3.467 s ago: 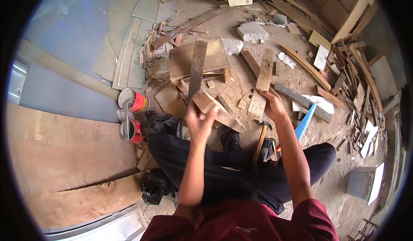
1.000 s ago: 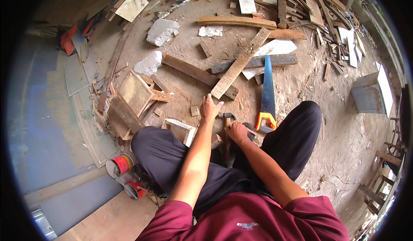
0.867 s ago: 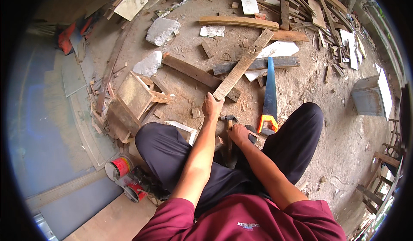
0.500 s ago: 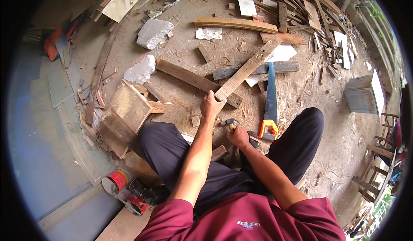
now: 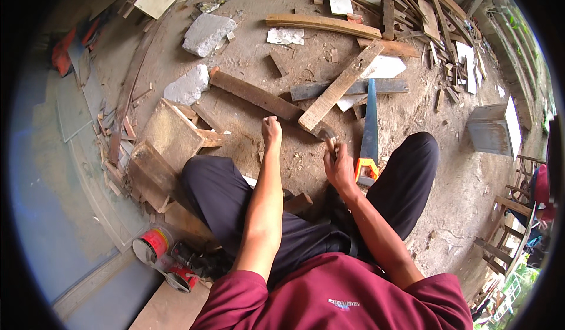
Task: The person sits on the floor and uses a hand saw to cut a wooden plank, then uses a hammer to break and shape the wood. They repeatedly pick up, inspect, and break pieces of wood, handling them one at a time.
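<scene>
My right hand (image 5: 339, 168) is wrapped round the handle of a hammer (image 5: 328, 135), whose head is raised near the close end of a pale, rough plank (image 5: 344, 83). That plank lies slantwise across a darker plank (image 5: 256, 96) and a blackish one (image 5: 379, 87). Apart from the wood, my left hand (image 5: 271, 129) is closed with its knuckles up; whatever it may hold is hidden. A handsaw (image 5: 369, 133) with an orange and yellow handle rests by my right knee.
A wooden box frame (image 5: 170, 131) and two grey concrete lumps (image 5: 207, 34) sit to the left. Scrap wood (image 5: 406, 21) is heaped at the far right, with a grey box (image 5: 494, 128) nearer. Paint cans (image 5: 154, 243) stand by my left leg.
My left hand has let go of the pale plank and shifted left. My right hand has lifted the hammer forward, toward the plank's near end.
</scene>
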Tool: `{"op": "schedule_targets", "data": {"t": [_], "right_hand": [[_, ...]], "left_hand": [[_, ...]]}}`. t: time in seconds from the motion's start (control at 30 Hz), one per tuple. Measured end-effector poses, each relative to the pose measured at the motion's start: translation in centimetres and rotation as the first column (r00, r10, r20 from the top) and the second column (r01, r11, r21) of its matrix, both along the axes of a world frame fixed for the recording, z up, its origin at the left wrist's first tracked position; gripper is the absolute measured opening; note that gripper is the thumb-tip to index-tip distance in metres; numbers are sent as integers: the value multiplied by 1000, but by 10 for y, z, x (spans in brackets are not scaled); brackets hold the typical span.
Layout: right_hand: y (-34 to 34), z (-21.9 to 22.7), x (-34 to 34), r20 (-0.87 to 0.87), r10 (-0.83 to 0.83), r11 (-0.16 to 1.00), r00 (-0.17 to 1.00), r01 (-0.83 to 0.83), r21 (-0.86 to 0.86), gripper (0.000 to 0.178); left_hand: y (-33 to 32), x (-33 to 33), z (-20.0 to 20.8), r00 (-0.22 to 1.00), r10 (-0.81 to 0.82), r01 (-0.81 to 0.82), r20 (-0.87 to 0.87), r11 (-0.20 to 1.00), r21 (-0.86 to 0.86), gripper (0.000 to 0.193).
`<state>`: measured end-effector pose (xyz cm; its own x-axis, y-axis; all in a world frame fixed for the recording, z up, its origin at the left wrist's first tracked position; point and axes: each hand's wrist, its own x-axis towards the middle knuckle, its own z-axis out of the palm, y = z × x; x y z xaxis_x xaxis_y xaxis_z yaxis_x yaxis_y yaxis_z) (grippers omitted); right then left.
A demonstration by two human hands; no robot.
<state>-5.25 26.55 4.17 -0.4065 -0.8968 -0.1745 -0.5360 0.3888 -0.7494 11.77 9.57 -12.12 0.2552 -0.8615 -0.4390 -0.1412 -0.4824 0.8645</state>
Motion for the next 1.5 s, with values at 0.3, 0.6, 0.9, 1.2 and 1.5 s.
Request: {"op": "schedule_targets", "data": {"t": [0.3, 0.6, 0.9, 1.2, 1.5], "right_hand": [[-44, -60, -18, -94, 112, 964, 989, -131, -230, 36], [-37, -69, -22, 78, 3, 965, 997, 17, -261, 32], [-37, -63, -22, 123, -12, 969, 992, 42, -243, 33], [-36, -63, -21, 146, -40, 980, 988, 67, -186, 35], [-35, -61, -25, 162, -3, 983, 987, 33, -183, 36]], "left_hand": [[26, -33, 56, 943, -188, 121, -275, 963, -243, 38], [46, -57, 79, 910, -58, 59, -410, 998, -12, 30], [52, -49, 72, 940, -170, 163, -296, 985, -47, 23], [67, -64, 72, 882, -363, 423, 300, 891, -165, 19], [53, -74, 94, 667, -380, 615, 641, 767, -185, 15]]}}
